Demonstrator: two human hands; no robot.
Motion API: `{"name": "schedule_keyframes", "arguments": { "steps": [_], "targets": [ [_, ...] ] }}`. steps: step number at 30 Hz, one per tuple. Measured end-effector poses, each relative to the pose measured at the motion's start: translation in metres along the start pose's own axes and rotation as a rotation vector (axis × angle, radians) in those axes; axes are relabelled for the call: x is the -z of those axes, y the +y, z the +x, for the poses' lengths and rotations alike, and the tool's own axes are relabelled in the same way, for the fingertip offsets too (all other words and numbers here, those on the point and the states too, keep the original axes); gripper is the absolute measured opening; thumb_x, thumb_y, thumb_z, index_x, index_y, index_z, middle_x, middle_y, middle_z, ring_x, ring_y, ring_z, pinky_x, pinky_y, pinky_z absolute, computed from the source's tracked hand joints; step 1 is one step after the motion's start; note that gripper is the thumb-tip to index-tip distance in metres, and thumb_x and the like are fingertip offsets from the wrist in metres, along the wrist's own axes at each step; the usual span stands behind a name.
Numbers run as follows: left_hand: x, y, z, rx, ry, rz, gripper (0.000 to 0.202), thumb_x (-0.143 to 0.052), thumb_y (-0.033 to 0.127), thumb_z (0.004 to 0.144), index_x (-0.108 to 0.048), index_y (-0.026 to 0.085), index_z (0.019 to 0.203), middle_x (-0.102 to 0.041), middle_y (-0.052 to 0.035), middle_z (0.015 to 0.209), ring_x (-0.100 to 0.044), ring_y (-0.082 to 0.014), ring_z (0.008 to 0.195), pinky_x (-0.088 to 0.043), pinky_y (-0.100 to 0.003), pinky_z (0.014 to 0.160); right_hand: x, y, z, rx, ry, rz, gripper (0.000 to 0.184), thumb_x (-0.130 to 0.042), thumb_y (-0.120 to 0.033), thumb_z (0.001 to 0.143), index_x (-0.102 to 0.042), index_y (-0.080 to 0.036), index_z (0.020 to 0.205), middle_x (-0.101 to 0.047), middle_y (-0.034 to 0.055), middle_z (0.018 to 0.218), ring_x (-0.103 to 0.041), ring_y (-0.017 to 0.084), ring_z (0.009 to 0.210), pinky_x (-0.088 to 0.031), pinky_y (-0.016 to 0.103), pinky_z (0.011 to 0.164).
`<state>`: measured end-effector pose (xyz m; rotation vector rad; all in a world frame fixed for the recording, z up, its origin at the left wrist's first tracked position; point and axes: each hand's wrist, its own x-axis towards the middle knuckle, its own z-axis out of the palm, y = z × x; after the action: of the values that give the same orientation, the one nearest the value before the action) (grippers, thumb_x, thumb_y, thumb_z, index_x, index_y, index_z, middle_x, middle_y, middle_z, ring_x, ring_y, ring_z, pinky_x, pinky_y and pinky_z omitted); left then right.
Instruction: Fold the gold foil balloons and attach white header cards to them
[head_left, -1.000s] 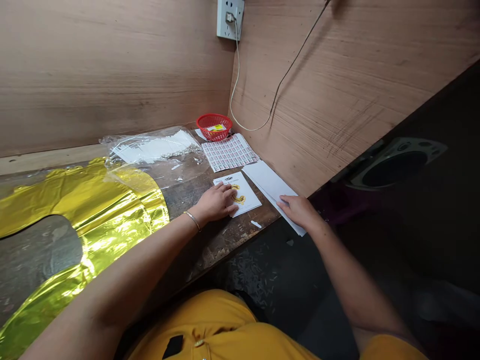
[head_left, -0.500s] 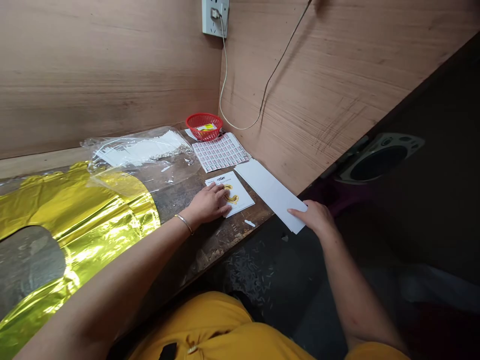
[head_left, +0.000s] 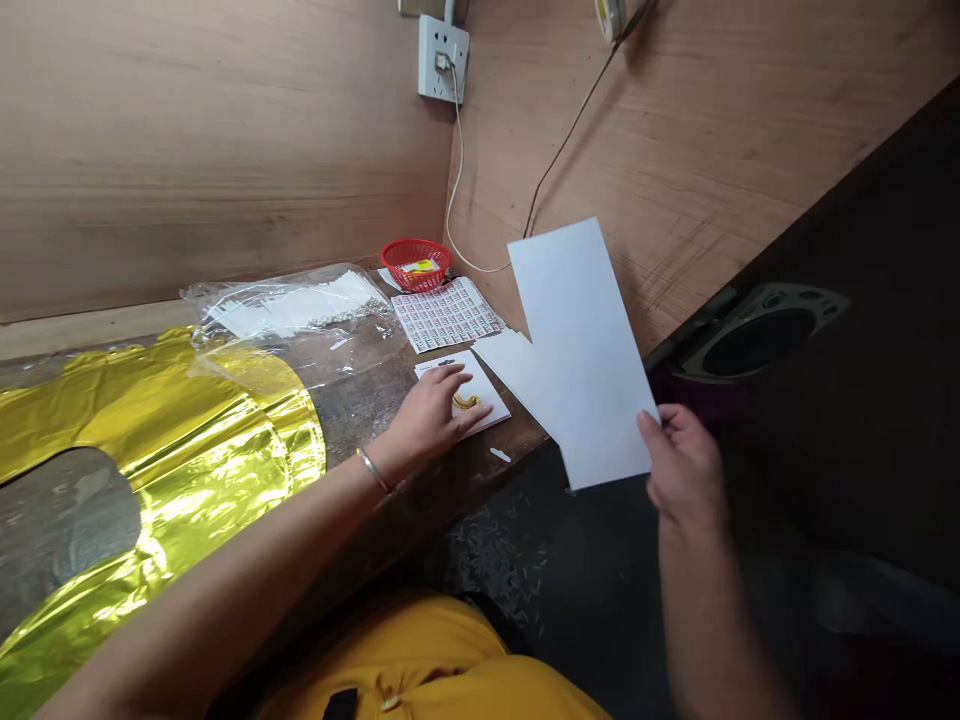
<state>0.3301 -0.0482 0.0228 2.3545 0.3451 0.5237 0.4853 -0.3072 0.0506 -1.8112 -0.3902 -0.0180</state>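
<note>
My right hand [head_left: 682,465] grips a long white paper sheet [head_left: 589,350] by its lower right edge, thumb on top. The sheet is raised and tilted above other white sheets [head_left: 504,358], which lie on the table's right side and are partly hidden by it. My left hand [head_left: 431,415], with a bangle at the wrist, lies over a small stack of white printed cards [head_left: 491,402]. Its thumb and fingers are spread around a gold curved shape [head_left: 466,402] on the top card. Whether the palm presses on the cards is hidden.
Behind the cards lie a sheet of printed labels [head_left: 448,315] and a red basket [head_left: 390,262]. A clear plastic bag [head_left: 300,345] with white strips and gold foil [head_left: 217,470] cover the left. A cable [head_left: 457,180] hangs along the wall. White scraps [head_left: 495,550] litter the floor.
My right hand has lifted a white sheet up off the others, turning it more upright. My left hand stays at the cards, its thumb now stretched farther right.
</note>
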Motion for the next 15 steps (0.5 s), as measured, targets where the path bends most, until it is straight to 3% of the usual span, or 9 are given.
{"name": "schedule_keyframes", "arguments": {
  "steps": [3, 6, 8, 10, 15],
  "targets": [
    [0.01, 0.029, -0.019, 0.199, -0.007, -0.649, 0.062, -0.052, 0.059, 0.089, -0.053, 0.012, 0.129, -0.064, -0.0169, 0.118, -0.067, -0.0246, 0.097, -0.054, -0.041, 0.085, -0.028, 0.001, -0.055, -0.06, -0.097, 0.2, 0.026, -0.065, -0.049, 0.081, -0.052, -0.026, 0.085, -0.064, 0.0017, 0.077, -0.061, 0.02, 0.067, -0.052, 0.033, 0.06],
    [0.018, 0.036, -0.041, 0.313, 0.046, -0.94, 0.054, -0.066, 0.053, 0.08, -0.061, 0.012, 0.115, -0.069, -0.0137, 0.108, -0.067, -0.0217, 0.088, -0.055, -0.036, 0.079, -0.046, 0.0, -0.086, -0.15, -0.519, 0.255, 0.025, -0.063, -0.05, 0.084, -0.06, -0.025, 0.091, -0.068, 0.0035, 0.081, -0.064, 0.022, 0.071, -0.053, 0.034, 0.063],
    [0.02, 0.031, -0.053, 0.384, 0.074, -0.971, 0.049, -0.075, 0.048, 0.073, -0.064, 0.012, 0.105, -0.07, -0.0126, 0.106, -0.067, -0.0226, 0.09, -0.054, -0.035, 0.081, -0.052, -0.006, -0.082, -0.16, -0.728, 0.262, 0.033, -0.066, -0.049, 0.082, -0.064, -0.024, 0.103, -0.07, 0.0048, 0.086, -0.065, 0.022, 0.077, -0.053, 0.034, 0.068],
    [0.019, 0.025, -0.061, 0.447, 0.004, -0.962, 0.048, -0.077, 0.047, 0.07, -0.065, 0.012, 0.101, -0.071, -0.0122, 0.104, -0.067, -0.0239, 0.09, -0.054, -0.037, 0.081, -0.06, -0.012, -0.063, -0.124, -0.749, 0.277, 0.04, -0.07, -0.049, 0.079, -0.064, -0.022, 0.108, -0.07, 0.0037, 0.082, -0.064, 0.019, 0.075, -0.053, 0.033, 0.07],
    [0.022, 0.019, -0.074, 0.491, -0.099, -1.012, 0.045, -0.075, 0.046, 0.074, -0.065, 0.014, 0.104, -0.072, -0.0108, 0.105, -0.068, -0.0233, 0.089, -0.055, -0.038, 0.082, -0.089, -0.019, -0.031, -0.112, -0.816, 0.35, 0.025, -0.075, -0.042, 0.075, -0.067, -0.019, 0.077, -0.063, -0.0023, 0.067, -0.056, 0.012, 0.058, -0.049, 0.026, 0.058]
  ]
}}
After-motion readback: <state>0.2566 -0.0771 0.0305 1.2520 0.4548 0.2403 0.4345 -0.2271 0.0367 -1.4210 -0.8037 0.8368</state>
